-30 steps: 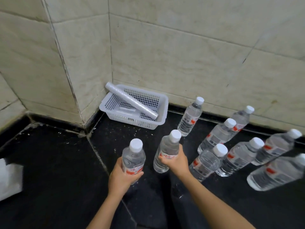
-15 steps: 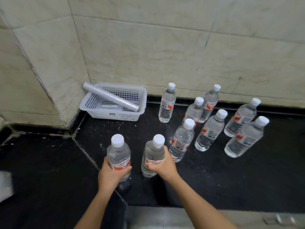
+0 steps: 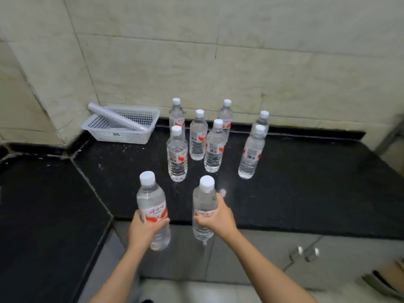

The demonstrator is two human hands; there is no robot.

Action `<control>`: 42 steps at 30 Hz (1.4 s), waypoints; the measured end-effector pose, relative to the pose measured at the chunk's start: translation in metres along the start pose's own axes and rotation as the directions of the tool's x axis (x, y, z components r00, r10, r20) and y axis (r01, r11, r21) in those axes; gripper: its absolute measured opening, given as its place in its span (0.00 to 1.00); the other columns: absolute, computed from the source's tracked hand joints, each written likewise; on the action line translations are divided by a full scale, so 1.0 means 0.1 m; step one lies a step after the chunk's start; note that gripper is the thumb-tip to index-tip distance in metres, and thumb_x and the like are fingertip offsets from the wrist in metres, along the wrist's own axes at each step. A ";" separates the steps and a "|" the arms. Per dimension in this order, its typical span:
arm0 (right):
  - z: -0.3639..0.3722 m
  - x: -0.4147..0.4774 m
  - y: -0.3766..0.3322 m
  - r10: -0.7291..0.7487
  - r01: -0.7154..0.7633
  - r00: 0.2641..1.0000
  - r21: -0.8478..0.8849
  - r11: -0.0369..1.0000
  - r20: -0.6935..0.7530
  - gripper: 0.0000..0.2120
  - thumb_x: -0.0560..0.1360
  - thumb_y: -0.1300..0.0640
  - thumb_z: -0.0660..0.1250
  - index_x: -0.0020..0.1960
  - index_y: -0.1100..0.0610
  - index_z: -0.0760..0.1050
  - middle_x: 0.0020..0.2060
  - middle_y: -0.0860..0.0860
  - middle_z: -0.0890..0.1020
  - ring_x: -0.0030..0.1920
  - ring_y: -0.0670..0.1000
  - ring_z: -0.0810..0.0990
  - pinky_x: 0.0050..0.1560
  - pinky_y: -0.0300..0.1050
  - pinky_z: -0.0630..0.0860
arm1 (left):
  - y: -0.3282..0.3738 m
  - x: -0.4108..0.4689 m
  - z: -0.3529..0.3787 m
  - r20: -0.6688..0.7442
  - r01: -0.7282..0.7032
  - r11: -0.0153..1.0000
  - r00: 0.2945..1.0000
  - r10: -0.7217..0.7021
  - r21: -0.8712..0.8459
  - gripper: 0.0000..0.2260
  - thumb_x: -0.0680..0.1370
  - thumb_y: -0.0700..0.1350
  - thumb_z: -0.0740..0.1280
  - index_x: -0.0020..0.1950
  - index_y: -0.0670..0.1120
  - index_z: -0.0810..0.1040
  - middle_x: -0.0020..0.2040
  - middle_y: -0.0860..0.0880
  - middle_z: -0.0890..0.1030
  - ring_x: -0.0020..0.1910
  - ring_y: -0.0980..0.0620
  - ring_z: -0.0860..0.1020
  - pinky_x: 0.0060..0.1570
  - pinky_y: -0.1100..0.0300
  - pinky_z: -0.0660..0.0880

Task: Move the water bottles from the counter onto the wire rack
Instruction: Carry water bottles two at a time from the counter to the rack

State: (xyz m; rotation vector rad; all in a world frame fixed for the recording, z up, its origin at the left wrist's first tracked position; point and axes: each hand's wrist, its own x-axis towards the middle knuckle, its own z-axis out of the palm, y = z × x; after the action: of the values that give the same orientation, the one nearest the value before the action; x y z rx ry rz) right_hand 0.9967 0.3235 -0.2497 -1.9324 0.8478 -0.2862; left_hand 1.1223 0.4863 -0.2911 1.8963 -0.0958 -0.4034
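Note:
My left hand [image 3: 143, 231] grips a clear water bottle [image 3: 153, 206] with a white cap and red label, held upright off the counter near its front edge. My right hand [image 3: 218, 219] grips a second such bottle [image 3: 203, 206] beside it. Several more bottles stand upright on the black counter [image 3: 306, 189] behind, the nearest one [image 3: 177, 154] just beyond my hands, others [image 3: 215, 146] [image 3: 251, 153] toward the wall. No wire rack is in view.
A white plastic basket [image 3: 122, 132] with a rolled white tube [image 3: 115, 117] lying across it sits in the counter's back corner. Tiled walls close the back and left. Grey cabinet doors with knobs [image 3: 305, 252] lie below the counter edge.
Both hands have lifted their bottles and drawn them back past the counter's front edge. The view has pulled away, so the standing bottles look farther off.

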 end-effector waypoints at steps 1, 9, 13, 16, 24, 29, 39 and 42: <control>-0.16 -0.12 0.12 0.020 -0.020 1.000 -0.013 1.000 -0.022 0.34 0.58 0.49 0.74 0.61 0.47 0.65 0.47 0.45 0.78 0.52 0.52 0.78 0.51 0.44 0.73 | -0.04 -0.20 0.15 0.036 0.018 0.999 0.999 -0.017 -0.026 0.25 0.60 0.40 0.79 0.53 0.42 0.74 0.47 0.43 0.81 0.46 0.43 0.80 0.48 0.52 0.75; -1.57 -0.99 0.80 0.119 -0.106 0.973 0.074 0.992 -0.197 0.27 0.57 0.50 0.73 0.52 0.60 0.71 0.43 0.53 0.81 0.46 0.55 0.80 0.52 0.54 0.77 | 0.29 -1.25 1.18 0.397 -0.118 0.993 0.911 0.112 -0.008 0.21 0.60 0.37 0.79 0.45 0.48 0.72 0.40 0.50 0.81 0.40 0.49 0.80 0.37 0.59 0.74; -2.19 -1.31 0.91 0.132 -0.104 0.940 0.106 0.989 -0.313 0.28 0.56 0.52 0.74 0.54 0.57 0.71 0.46 0.52 0.82 0.48 0.53 0.81 0.52 0.53 0.77 | 0.79 -1.57 1.71 0.509 -0.237 0.970 0.830 0.227 -0.047 0.29 0.54 0.43 0.80 0.51 0.43 0.74 0.45 0.45 0.82 0.45 0.46 0.80 0.50 0.51 0.76; -2.59 -1.54 1.01 0.146 -0.092 0.893 0.145 0.985 -0.425 0.29 0.57 0.54 0.75 0.55 0.55 0.70 0.48 0.51 0.81 0.49 0.50 0.80 0.53 0.50 0.76 | 1.04 -1.79 2.12 0.601 -0.280 0.957 0.752 0.271 -0.082 0.31 0.54 0.43 0.80 0.54 0.44 0.75 0.47 0.46 0.82 0.47 0.49 0.81 0.50 0.53 0.76; -3.52 -2.06 1.48 0.257 -0.187 0.694 0.177 0.966 -0.672 0.19 0.55 0.53 0.76 0.40 0.47 0.70 0.38 0.42 0.80 0.38 0.37 0.77 0.43 0.37 0.73 | 1.28 -2.25 3.43 0.824 -0.342 0.933 0.491 0.281 -0.114 0.24 0.59 0.37 0.79 0.50 0.47 0.74 0.46 0.46 0.82 0.47 0.45 0.81 0.50 0.49 0.77; -4.28 -1.99 1.68 0.295 -0.315 0.608 0.118 0.942 -0.737 0.25 0.52 0.47 0.71 0.48 0.49 0.71 0.42 0.45 0.81 0.44 0.45 0.78 0.49 0.44 0.75 | 1.64 -2.44 4.37 0.888 -0.309 0.935 0.360 0.284 -0.174 0.27 0.55 0.41 0.80 0.51 0.47 0.76 0.45 0.46 0.83 0.46 0.46 0.82 0.49 0.49 0.78; -5.65 -1.54 1.83 0.283 -0.297 0.490 0.147 0.943 -0.824 0.19 0.56 0.54 0.72 0.45 0.48 0.73 0.40 0.45 0.81 0.38 0.34 0.77 0.43 0.30 0.73 | 2.58 -2.46 6.08 0.916 -0.329 0.896 0.166 0.365 -0.298 0.27 0.57 0.40 0.81 0.53 0.47 0.75 0.48 0.45 0.83 0.48 0.46 0.81 0.53 0.47 0.77; -5.88 -1.55 1.93 0.312 -0.315 0.465 0.175 0.933 -0.829 0.14 0.57 0.57 0.73 0.38 0.48 0.72 0.34 0.42 0.79 0.33 0.31 0.76 0.36 0.25 0.71 | 2.60 -2.48 6.44 0.923 -0.314 0.902 0.149 0.355 -0.296 0.28 0.56 0.42 0.81 0.53 0.47 0.75 0.47 0.45 0.83 0.47 0.46 0.81 0.52 0.45 0.77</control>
State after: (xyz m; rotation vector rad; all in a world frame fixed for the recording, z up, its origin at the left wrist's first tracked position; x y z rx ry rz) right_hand 0.4906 -0.0335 -0.0952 -1.5093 1.8305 -1.0671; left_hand 0.7159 -0.1199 -0.1884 1.2024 -1.3641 -1.2358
